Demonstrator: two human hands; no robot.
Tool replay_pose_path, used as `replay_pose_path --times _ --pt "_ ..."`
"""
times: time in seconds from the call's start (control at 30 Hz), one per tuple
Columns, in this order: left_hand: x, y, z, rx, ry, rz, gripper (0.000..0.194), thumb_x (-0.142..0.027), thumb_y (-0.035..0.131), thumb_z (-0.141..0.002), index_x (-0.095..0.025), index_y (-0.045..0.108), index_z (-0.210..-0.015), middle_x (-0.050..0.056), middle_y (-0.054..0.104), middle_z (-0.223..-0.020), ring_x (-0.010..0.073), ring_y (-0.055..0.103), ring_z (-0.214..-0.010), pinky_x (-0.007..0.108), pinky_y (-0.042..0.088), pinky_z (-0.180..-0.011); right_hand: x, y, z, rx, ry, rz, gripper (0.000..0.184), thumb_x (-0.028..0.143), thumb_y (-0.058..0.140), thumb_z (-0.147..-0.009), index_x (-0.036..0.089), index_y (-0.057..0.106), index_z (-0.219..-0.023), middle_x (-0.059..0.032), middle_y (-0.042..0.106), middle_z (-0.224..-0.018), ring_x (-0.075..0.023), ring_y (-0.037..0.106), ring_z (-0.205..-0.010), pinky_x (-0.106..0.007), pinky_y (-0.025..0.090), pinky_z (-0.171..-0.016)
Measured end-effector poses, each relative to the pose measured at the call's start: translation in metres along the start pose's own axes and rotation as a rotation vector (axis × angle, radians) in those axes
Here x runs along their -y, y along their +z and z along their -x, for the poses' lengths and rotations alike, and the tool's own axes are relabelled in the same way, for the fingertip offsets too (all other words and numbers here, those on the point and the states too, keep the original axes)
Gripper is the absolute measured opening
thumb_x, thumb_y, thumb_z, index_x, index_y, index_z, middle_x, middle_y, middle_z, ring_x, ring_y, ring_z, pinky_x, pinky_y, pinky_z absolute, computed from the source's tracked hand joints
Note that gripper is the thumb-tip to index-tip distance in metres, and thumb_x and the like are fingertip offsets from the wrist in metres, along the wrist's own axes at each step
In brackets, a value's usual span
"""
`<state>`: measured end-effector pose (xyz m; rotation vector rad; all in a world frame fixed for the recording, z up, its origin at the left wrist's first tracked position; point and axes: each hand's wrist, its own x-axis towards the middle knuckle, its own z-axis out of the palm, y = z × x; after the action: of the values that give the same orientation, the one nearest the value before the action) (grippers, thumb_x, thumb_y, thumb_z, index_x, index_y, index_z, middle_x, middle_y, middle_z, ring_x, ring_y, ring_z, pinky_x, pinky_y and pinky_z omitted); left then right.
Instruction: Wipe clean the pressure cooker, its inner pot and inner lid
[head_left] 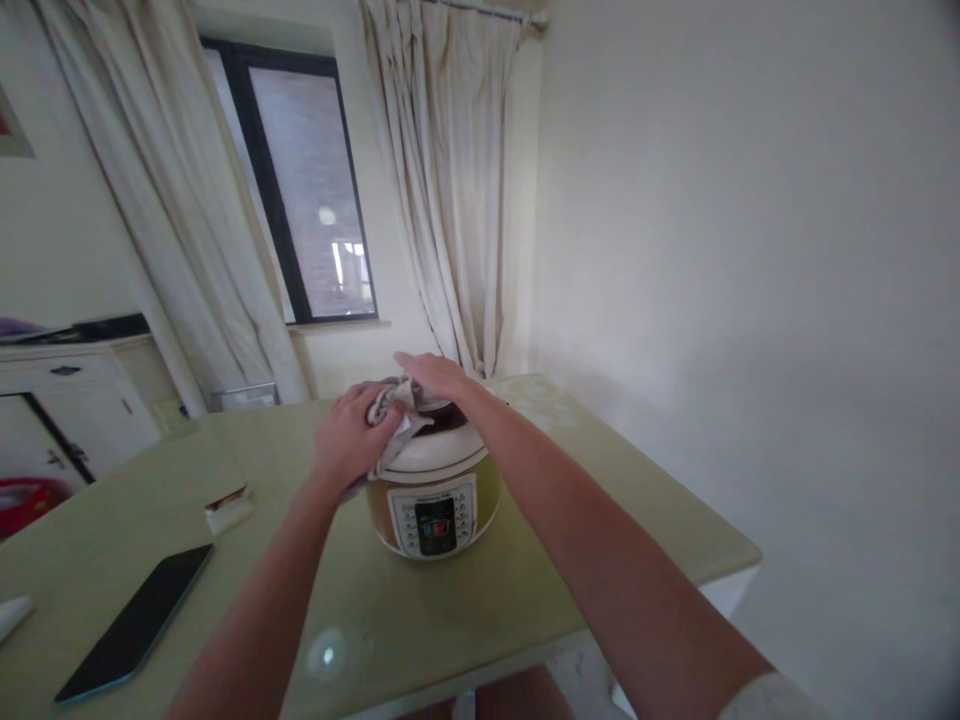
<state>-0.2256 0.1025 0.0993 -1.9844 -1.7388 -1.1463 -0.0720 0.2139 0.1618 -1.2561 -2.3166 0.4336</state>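
Note:
An electric pressure cooker (433,515) with a white lid and a button panel stands on the table in front of me. Bunched on the left side of its lid is a greyish cloth (401,425). My left hand (352,435) is closed on this cloth and presses it against the lid, thumb toward the dark lid handle (442,418). Over the top of the lid reaches my right hand (433,373), its visible fingers stretched out to the left, touching the bunched cloth. The undersides of both hands are hidden.
The glossy green table (405,640) ends at a wall on the right. A dark tablet (139,620) and a small white packet (229,510) lie to the left. A white object (13,615) shows at the left edge. Behind are curtains (457,180) and a white cabinet (75,400).

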Motion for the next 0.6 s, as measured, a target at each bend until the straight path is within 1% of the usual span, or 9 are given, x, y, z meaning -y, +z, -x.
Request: replay_pose_path --times 0.07,0.13,0.2,0.27,0.33,0.4,0.43,0.5,0.6 --pt "-0.003 -0.008 -0.017 0.102 -0.02 -0.072 0.045 -0.052 0.052 -0.099 -0.024 0.075 -0.126 0.01 0.073 -0.122 0.0308 0.068 -0.109 0.043 0.053 -0.095 -0.002 -0.003 -0.004 0.033 0.002 -0.073 0.083 0.078 0.022 -0.103 0.018 0.077 -0.12 -0.0139 0.075 -0.133 -0.0364 0.065 -0.129 -0.045 0.048 -0.108" --pt "-0.017 -0.009 -0.013 0.089 -0.003 -0.179 0.043 -0.05 0.053 -0.098 -0.024 0.074 -0.126 0.013 0.073 -0.122 0.0342 0.067 -0.109 0.047 0.053 -0.094 -0.004 -0.004 -0.007 0.066 -0.023 -0.173 0.079 0.074 0.025 -0.105 0.017 0.078 -0.118 -0.0139 0.075 -0.132 -0.0339 0.066 -0.128 -0.042 0.045 -0.112" --pt "-0.035 -0.002 0.009 -0.01 0.066 -0.261 0.038 -0.047 0.057 -0.097 -0.026 0.076 -0.123 0.014 0.071 -0.127 0.0378 0.064 -0.115 0.052 0.051 -0.095 -0.006 -0.004 -0.009 0.105 -0.052 -0.26 0.074 0.07 0.028 -0.107 0.016 0.078 -0.117 -0.0133 0.075 -0.134 -0.0307 0.067 -0.127 -0.04 0.045 -0.114" --pt "-0.052 0.012 0.041 -0.178 0.189 -0.262 0.034 -0.045 0.062 -0.096 -0.028 0.076 -0.122 0.014 0.069 -0.137 0.0392 0.061 -0.123 0.057 0.047 -0.1 -0.008 -0.003 -0.012 0.134 -0.08 -0.282 0.069 0.066 0.031 -0.107 0.016 0.078 -0.119 -0.0125 0.073 -0.138 -0.029 0.066 -0.129 -0.039 0.043 -0.115" --pt "-0.061 0.031 0.073 -0.367 0.362 -0.241 0.033 -0.042 0.069 -0.094 -0.031 0.076 -0.124 0.012 0.068 -0.142 0.0374 0.06 -0.128 0.06 0.043 -0.109 -0.01 -0.002 -0.014 0.14 -0.126 -0.235 0.061 0.06 0.036 -0.108 0.017 0.078 -0.12 -0.0114 0.072 -0.14 -0.0288 0.064 -0.133 -0.039 0.041 -0.118" --pt "-0.063 0.051 0.098 -0.482 0.56 -0.248 0.032 -0.036 0.073 -0.093 -0.033 0.076 -0.124 0.009 0.073 -0.137 0.033 0.062 -0.127 0.061 0.038 -0.117 -0.011 0.0 -0.017 0.134 -0.166 -0.177 0.053 0.054 0.041 -0.108 0.018 0.078 -0.121 -0.0097 0.073 -0.14 -0.0287 0.062 -0.136 -0.038 0.04 -0.119" --pt "-0.063 0.06 0.107 -0.497 0.642 -0.26 0.031 -0.033 0.074 -0.093 -0.034 0.076 -0.124 0.007 0.074 -0.135 0.0305 0.062 -0.127 0.06 0.035 -0.12 -0.011 0.0 -0.017 0.127 -0.178 -0.157 0.05 0.052 0.042 -0.108 0.02 0.078 -0.121 -0.0086 0.073 -0.14 -0.0285 0.062 -0.136 -0.038 0.04 -0.118" --pt "-0.06 0.074 0.123 -0.463 0.792 -0.291 0.028 -0.029 0.073 -0.094 -0.034 0.076 -0.121 0.003 0.075 -0.136 0.0265 0.061 -0.129 0.058 0.033 -0.125 -0.012 0.001 -0.018 0.122 -0.179 -0.139 0.049 0.053 0.042 -0.108 0.021 0.077 -0.121 -0.0077 0.073 -0.139 -0.0281 0.063 -0.133 -0.038 0.042 -0.116" --pt "-0.051 0.088 0.144 -0.312 0.984 -0.353 0.023 -0.029 0.068 -0.097 -0.032 0.076 -0.119 0.002 0.07 -0.144 0.0235 0.057 -0.135 0.053 0.035 -0.127 -0.013 0.0 -0.016 0.12 -0.179 -0.124 0.054 0.055 0.038 -0.109 0.02 0.076 -0.121 -0.0091 0.073 -0.139 -0.0286 0.064 -0.131 -0.039 0.043 -0.114"
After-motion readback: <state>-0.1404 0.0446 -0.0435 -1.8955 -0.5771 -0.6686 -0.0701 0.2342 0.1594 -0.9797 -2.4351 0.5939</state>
